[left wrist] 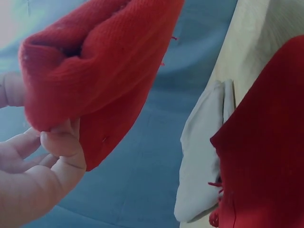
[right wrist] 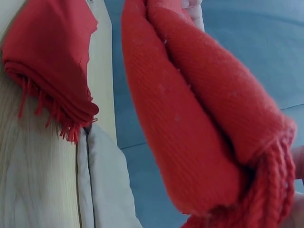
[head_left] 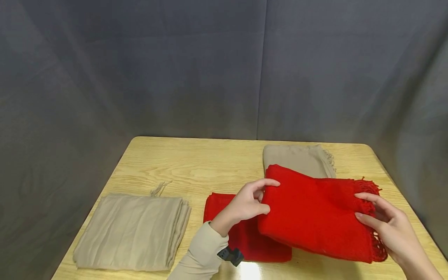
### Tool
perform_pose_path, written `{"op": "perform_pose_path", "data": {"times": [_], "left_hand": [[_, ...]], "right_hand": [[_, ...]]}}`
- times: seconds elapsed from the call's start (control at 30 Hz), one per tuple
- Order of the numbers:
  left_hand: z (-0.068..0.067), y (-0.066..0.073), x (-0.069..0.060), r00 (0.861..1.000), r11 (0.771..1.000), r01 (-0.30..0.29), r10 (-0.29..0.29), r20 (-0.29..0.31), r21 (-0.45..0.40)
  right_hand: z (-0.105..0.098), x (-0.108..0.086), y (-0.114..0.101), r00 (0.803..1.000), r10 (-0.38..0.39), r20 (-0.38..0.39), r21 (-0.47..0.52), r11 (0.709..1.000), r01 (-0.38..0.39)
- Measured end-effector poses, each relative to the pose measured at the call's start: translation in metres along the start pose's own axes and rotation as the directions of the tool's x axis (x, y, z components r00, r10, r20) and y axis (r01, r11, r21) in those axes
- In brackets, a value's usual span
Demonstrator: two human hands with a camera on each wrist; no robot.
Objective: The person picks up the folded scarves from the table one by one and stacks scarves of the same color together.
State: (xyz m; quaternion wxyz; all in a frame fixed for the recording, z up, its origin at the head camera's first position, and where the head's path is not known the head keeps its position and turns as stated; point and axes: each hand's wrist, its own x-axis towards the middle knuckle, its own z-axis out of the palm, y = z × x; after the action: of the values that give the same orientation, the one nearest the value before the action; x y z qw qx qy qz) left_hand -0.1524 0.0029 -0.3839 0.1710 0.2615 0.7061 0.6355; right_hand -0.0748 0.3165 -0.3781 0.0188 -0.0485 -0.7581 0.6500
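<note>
A folded red scarf [head_left: 311, 214] with a fringe at its right end is held up off the table between both hands. My left hand [head_left: 248, 202] pinches its left end between thumb and fingers. My right hand [head_left: 390, 223] grips the fringed end. In the left wrist view the thumb and fingertips hold the scarf's folded edge [left wrist: 71, 95]. The right wrist view shows the thick rolled layers and the twisted fringe [right wrist: 273, 185]; most of the right hand is out of that frame. Underneath and to the left, a second folded red scarf [head_left: 252, 241] lies on the table, partly covered.
A folded beige scarf [head_left: 126, 233] lies at the table's left, a few loose threads at its far edge. Another folded beige scarf [head_left: 294, 157] with fringe lies at the back right, partly behind the held one. Grey curtains [head_left: 196, 70] surround the wooden table [head_left: 196, 163].
</note>
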Motion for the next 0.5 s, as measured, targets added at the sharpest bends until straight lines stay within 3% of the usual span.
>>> {"op": "perform_pose_path", "data": {"times": [0.23,0.5], "left_hand": [[-0.011,-0.002,-0.004,0.999,0.999,0.041,-0.041,0.015,-0.035],[-0.028,-0.004,-0.014,0.998,0.998,0.033,-0.030,0.062,-0.052]], "right_hand": [[0.008,0.003,-0.006,1.000,0.005,0.031,0.012,1.000,-0.005],[0.021,0.005,-0.010,0.995,-0.068,0.070,-0.044,0.996,0.071]]}}
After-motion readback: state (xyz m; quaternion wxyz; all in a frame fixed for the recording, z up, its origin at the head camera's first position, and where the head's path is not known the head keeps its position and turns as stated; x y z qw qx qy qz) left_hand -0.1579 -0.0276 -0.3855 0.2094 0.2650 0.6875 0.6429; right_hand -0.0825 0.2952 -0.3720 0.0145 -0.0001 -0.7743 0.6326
